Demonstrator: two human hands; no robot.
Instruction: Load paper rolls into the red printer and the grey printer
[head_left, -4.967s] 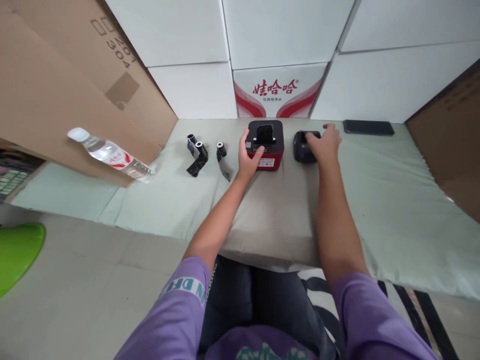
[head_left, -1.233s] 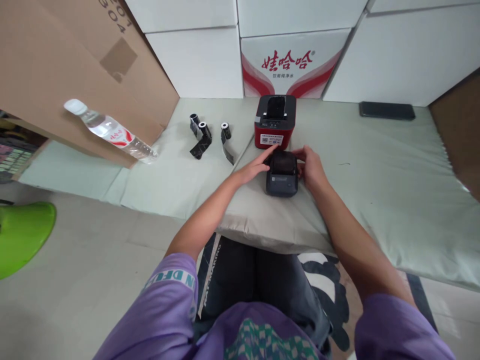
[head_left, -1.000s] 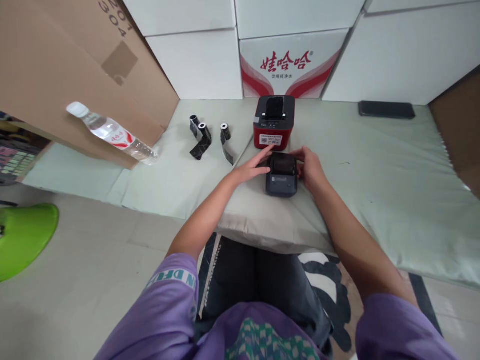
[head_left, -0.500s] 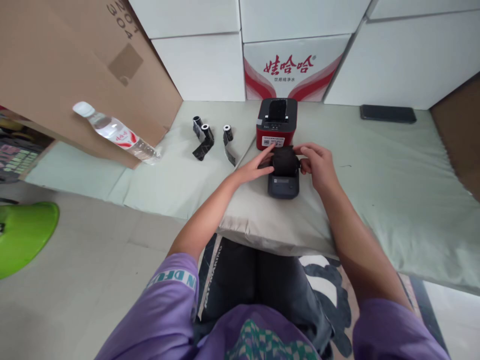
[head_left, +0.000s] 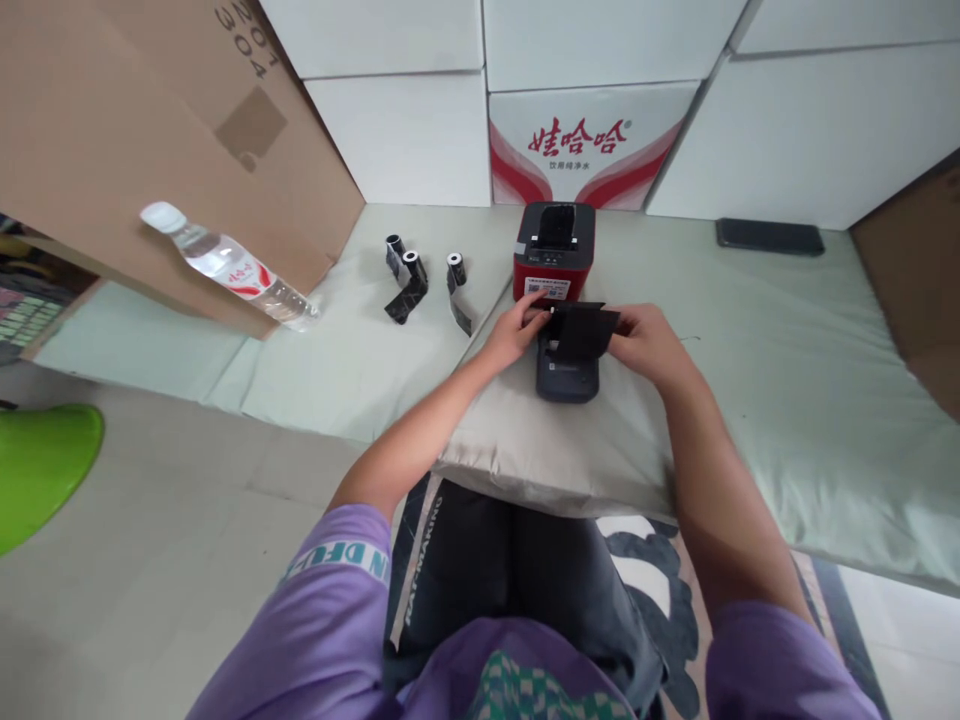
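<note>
A small dark portable printer (head_left: 568, 386) sits near the front edge of the padded surface. A black paper strip (head_left: 581, 332) stands up from it and leans right. My right hand (head_left: 643, 342) is closed on the strip's right edge, its fingertips partly hidden behind the strip. My left hand (head_left: 517, 330) grips the printer's upper left side with thumb and fingers curled. Just behind stands a red and black printer (head_left: 551, 285), with black paper in its top. To the left lie small black paper rolls (head_left: 456, 266) with loose tails.
A water bottle (head_left: 240, 272) leans against a large cardboard box (head_left: 172, 130) at the left. White cartons (head_left: 397, 140) line the back. A black phone-like slab (head_left: 770, 237) lies at the back right. A green chair seat (head_left: 45, 470) shows at far left.
The black strip has been lifted and swung up to the right by my right hand. My left fingers have curled in closer at the printer's left side.
</note>
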